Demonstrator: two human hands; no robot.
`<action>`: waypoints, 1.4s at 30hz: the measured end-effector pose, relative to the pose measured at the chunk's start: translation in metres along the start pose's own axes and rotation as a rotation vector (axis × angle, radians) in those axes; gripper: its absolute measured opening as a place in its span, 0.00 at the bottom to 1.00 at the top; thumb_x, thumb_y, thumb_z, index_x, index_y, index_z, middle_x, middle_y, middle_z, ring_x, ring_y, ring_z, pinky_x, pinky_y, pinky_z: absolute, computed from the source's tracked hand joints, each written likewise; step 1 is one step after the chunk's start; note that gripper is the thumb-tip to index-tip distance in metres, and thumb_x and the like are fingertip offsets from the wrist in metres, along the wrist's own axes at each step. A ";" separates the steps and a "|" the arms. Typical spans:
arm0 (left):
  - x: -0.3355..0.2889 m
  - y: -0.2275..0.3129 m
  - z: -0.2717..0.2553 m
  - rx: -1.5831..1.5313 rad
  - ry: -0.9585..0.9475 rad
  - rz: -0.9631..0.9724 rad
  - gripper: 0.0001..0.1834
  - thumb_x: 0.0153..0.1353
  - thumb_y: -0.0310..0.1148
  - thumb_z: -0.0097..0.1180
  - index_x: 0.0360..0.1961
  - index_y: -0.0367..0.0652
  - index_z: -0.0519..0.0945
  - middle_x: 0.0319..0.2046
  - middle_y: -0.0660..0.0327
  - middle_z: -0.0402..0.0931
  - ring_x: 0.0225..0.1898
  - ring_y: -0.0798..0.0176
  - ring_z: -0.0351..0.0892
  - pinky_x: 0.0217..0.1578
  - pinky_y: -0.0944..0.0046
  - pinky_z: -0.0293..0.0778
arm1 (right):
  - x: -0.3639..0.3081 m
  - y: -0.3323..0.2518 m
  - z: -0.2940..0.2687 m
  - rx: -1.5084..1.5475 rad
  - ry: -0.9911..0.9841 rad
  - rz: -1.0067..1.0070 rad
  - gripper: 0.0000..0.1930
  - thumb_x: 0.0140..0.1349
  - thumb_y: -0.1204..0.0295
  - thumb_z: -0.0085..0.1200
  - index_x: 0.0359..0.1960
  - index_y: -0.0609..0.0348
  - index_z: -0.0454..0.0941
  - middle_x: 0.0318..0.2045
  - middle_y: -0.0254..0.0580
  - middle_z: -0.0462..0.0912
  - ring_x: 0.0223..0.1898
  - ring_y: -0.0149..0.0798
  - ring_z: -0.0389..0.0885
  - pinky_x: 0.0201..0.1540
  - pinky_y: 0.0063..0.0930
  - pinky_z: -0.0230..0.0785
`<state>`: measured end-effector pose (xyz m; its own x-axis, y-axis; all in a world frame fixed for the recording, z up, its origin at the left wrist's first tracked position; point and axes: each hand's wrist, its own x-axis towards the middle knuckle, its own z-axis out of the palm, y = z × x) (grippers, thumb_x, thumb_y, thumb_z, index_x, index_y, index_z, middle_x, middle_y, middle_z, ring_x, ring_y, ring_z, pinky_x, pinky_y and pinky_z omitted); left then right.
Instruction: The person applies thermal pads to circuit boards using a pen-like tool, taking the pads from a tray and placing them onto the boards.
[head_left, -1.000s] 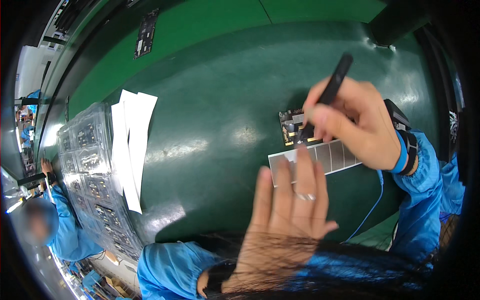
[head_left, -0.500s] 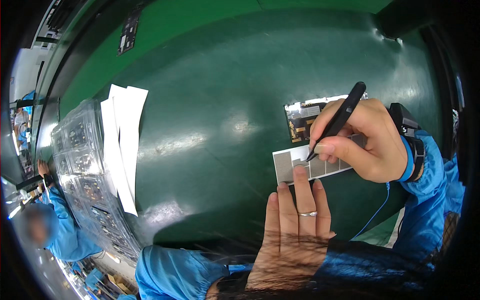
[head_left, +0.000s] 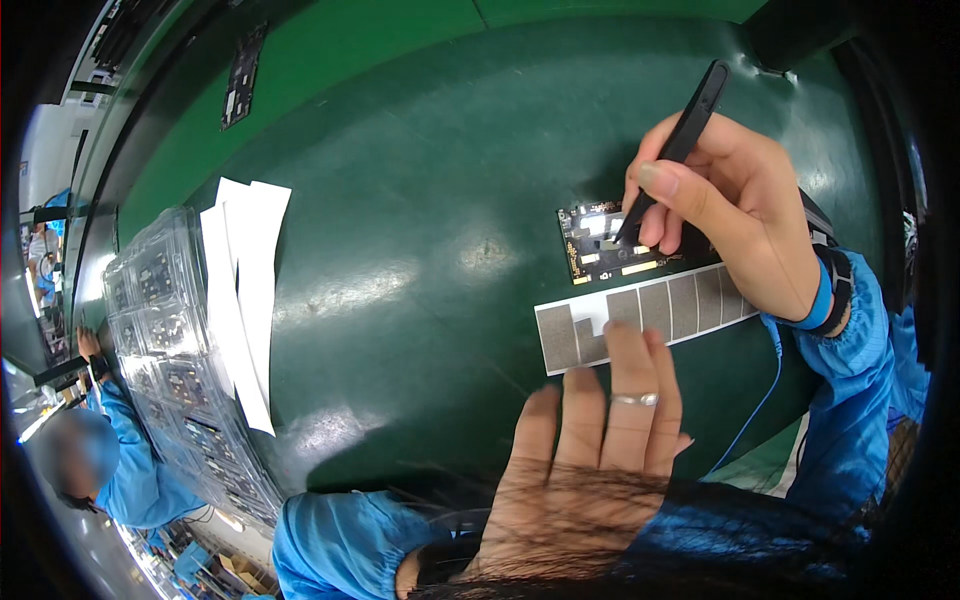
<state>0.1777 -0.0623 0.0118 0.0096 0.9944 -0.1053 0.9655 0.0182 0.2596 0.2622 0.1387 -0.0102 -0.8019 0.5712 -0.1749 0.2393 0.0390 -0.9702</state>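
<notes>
Head cam: R hand (head_left: 740, 205) has the black tweezers (head_left: 692, 122) pinched btwn thumb and fingers, tip just left of those fingertips and over the circuit board (head_left: 590, 262); can't tell if it's touching. Board lies under and left of the R fingers, long axis approx L-to-R, right end hidden behind them. Sticker strip (head_left: 653, 306) sits just beside it, on the L fingers' side, also running L-to-R, rising a bit at right. L hand (head_left: 588, 455) is loosely spread, grasping nothing, a fingertip over the strip's near edge, contact unclear. R's nearer the board, L's nearer the strip's left half.
</notes>
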 end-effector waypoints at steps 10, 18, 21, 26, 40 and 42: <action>0.012 -0.005 0.033 0.003 0.145 -0.083 0.42 0.62 0.57 0.58 0.65 0.32 0.71 0.65 0.39 0.66 0.66 0.42 0.69 0.70 0.46 0.62 | 0.003 -0.005 0.006 -0.018 -0.040 -0.005 0.09 0.74 0.70 0.53 0.44 0.65 0.78 0.36 0.39 0.82 0.31 0.26 0.81 0.33 0.18 0.74; 0.014 -0.007 0.047 0.175 0.268 -0.068 0.40 0.63 0.57 0.55 0.63 0.32 0.73 0.65 0.38 0.67 0.67 0.42 0.69 0.71 0.46 0.60 | 0.006 -0.004 0.008 -0.021 -0.065 -0.003 0.09 0.73 0.71 0.53 0.43 0.65 0.78 0.36 0.41 0.84 0.31 0.25 0.80 0.32 0.17 0.72; 0.015 -0.006 0.048 0.204 0.285 -0.066 0.40 0.62 0.57 0.55 0.63 0.32 0.73 0.65 0.38 0.68 0.67 0.42 0.70 0.71 0.46 0.60 | 0.004 -0.004 0.007 -0.029 -0.057 0.001 0.08 0.73 0.71 0.53 0.43 0.65 0.78 0.36 0.42 0.84 0.31 0.24 0.80 0.31 0.16 0.71; 0.015 -0.005 0.053 0.185 0.295 -0.071 0.40 0.62 0.57 0.55 0.63 0.32 0.73 0.64 0.38 0.68 0.67 0.43 0.70 0.72 0.46 0.60 | 0.005 -0.001 0.009 -0.033 -0.044 -0.006 0.08 0.72 0.71 0.53 0.42 0.65 0.79 0.36 0.42 0.84 0.30 0.24 0.80 0.30 0.16 0.70; 0.015 -0.008 0.053 0.199 0.293 -0.049 0.41 0.63 0.58 0.54 0.64 0.32 0.71 0.66 0.37 0.66 0.67 0.44 0.71 0.72 0.47 0.59 | 0.006 -0.001 0.011 -0.026 -0.041 -0.022 0.08 0.71 0.73 0.54 0.42 0.66 0.79 0.36 0.42 0.84 0.31 0.24 0.80 0.30 0.16 0.70; 0.017 -0.007 0.054 0.124 0.320 -0.083 0.42 0.63 0.58 0.56 0.65 0.32 0.70 0.67 0.36 0.64 0.66 0.43 0.71 0.71 0.48 0.62 | 0.006 -0.001 0.011 -0.033 -0.039 -0.039 0.08 0.71 0.73 0.54 0.43 0.66 0.79 0.36 0.42 0.84 0.31 0.25 0.80 0.30 0.16 0.71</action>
<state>0.1854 -0.0510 -0.0433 -0.1335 0.9727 0.1899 0.9840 0.1074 0.1419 0.2515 0.1331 -0.0123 -0.8318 0.5360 -0.1444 0.2249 0.0875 -0.9704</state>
